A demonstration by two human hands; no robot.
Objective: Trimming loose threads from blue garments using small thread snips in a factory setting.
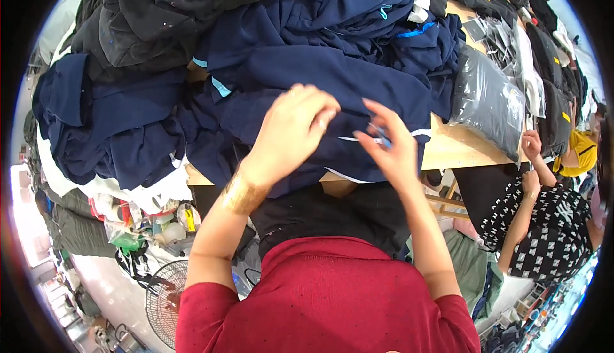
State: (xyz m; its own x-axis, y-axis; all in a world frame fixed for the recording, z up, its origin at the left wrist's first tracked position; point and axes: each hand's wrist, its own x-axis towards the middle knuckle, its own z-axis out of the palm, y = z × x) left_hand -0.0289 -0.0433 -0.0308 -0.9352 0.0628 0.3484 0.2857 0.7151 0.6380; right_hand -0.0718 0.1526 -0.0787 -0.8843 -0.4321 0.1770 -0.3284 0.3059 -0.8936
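While the person in the red shirt (326, 302) leaned over the wooden table (464, 148), both bare hands worked at the near edge of a navy garment (332, 84) with white piping, which lay draped over the table's front edge at the centre of the view. The left hand (291, 129) was curled loosely, knuckles up, its fingertips pressing into the navy cloth. At about three o'clock from it, the right hand (390, 145) pinched a small blue tool (380, 134) between thumb and fingers, just above the fabric; what kind of tool could not be told. Farther off, at twelve o'clock, more navy clothes were heaped, with a dark grey pile (173, 14) at eleven o'clock. At two o'clock lay a clear plastic bag of dark clothing (486, 100). At three o'clock a co-worker's hand (531, 143) touched that bag.
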